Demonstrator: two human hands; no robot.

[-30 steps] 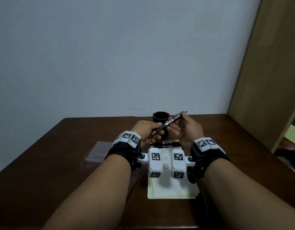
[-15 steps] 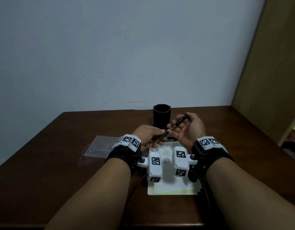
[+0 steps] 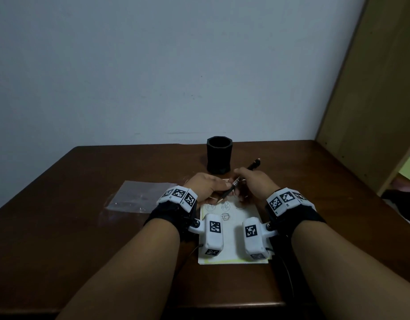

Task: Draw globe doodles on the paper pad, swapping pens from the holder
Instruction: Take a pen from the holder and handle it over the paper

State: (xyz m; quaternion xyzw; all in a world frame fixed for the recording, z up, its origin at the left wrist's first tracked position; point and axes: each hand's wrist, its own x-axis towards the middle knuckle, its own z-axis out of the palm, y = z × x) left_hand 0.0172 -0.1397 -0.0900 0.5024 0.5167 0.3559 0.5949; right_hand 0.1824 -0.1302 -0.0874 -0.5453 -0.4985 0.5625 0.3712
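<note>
From the head view, a dark wooden worktop point(image 3: 84, 227) runs up to a plain pale wall, and a black pen holder point(image 3: 219, 158) stands upright near its far edge. Just in front of the holder the two hands meet over the top of the paper pad point(image 3: 233, 247), which lies flat near the front edge, between the forearms. The pen point(image 3: 253, 165) slants between the hands, its black upper end sticking out up and to the right past the right hand point(image 3: 256, 184) and its tip pointing down and to the left over the pad's far end; whether the tip touches the paper cannot be told. The right fingers point(image 3: 242, 175) are curled round the upper barrel, and the left hand point(image 3: 205, 188) has its fingers point(image 3: 219, 185) narrowed onto the lower barrel near the tip, so both hands hold the same pen. Three small globe doodles point(image 3: 225, 211) sit at the top of the sheet, just below the tip. Both wrists wear black bands with white blocks carrying square black-and-white markers. A clear plastic bag point(image 3: 139, 196) lies flat to the left of the pad, and a light wooden panel point(image 3: 372, 88) rises at the right.
</note>
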